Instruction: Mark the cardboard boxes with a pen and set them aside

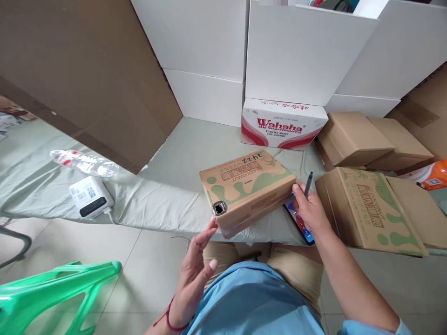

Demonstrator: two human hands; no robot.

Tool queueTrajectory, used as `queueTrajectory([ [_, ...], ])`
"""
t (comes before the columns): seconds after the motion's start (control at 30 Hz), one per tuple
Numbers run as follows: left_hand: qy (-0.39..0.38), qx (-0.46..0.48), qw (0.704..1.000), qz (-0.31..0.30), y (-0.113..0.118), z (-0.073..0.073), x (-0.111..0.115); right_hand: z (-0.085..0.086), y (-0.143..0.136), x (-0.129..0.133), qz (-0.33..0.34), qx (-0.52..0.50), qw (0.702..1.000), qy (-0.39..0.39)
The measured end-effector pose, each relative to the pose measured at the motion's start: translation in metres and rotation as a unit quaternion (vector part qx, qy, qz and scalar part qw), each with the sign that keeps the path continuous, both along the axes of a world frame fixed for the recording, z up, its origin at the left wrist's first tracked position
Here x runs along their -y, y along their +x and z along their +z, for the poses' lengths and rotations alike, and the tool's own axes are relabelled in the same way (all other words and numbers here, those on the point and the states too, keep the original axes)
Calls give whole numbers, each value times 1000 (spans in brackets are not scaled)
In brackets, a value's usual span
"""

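A brown cardboard box [254, 186] printed with green patches and "COCONUT" sits at the table's front edge. Handwritten black digits mark its top, and a ragged dark hole [220, 208] pierces its near left corner. My left hand [197, 265] has its fingers stretched out, fingertips at that corner, thumb apart. At the box's right end, my right hand [309, 207] holds a dark pen [308, 183] pointing up, its fingers against the box corner. Partly under my right hand lies a phone [299, 222] with a lit screen.
Behind stands a white and red Wahaha carton [282, 125] before tall white panels [300, 51]. More cardboard boxes [370, 209] are stacked at right. Left are a plastic bottle [85, 163], a white power bank [91, 197] with a cable, and a large brown board [87, 70]. A green stool [59, 293] stands below.
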State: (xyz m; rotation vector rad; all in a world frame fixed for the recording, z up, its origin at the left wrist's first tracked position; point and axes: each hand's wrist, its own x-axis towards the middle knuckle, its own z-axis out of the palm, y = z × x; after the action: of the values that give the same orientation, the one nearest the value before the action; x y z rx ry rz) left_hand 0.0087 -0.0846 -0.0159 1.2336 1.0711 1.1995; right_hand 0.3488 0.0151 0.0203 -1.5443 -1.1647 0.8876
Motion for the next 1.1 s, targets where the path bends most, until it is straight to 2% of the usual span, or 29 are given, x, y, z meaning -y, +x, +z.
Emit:
queueTrajectory([
  [0.07,82,-64,993,-58,5,16,8,2,7,2,-26,2,1000,11],
  [0.17,239,-168,949,-118,19,44,6,4,13,-2,-40,-30,999,-1],
  [0.27,346,-235,901,-114,38,64,-4,4,12,-7,-44,-84,995,-10],
  [0.37,370,-256,890,-75,49,66,-11,3,8,-7,-54,-146,987,-31],
  [0.43,357,-253,898,-50,49,61,-14,3,7,-4,-62,-179,980,-54],
  [0.5,312,-227,922,-24,43,55,-18,5,5,0,-61,-197,976,-72],
  [0.6,184,-122,975,37,31,52,-31,11,-1,9,-38,-207,975,-72],
  [0.67,125,-42,988,79,25,51,-44,15,-7,15,-25,-209,976,-56],
  [0.77,86,15,989,116,19,47,-62,19,-16,24,-7,-203,979,-25],
  [0.87,45,18,991,127,17,39,-71,21,-22,34,3,-181,983,5],
  [0.97,39,7,988,149,14,32,-74,25,-31,47,4,-171,985,26],
  [1.1,1,52,975,215,-2,30,-87,36,-55,69,70,-197,978,17],
])
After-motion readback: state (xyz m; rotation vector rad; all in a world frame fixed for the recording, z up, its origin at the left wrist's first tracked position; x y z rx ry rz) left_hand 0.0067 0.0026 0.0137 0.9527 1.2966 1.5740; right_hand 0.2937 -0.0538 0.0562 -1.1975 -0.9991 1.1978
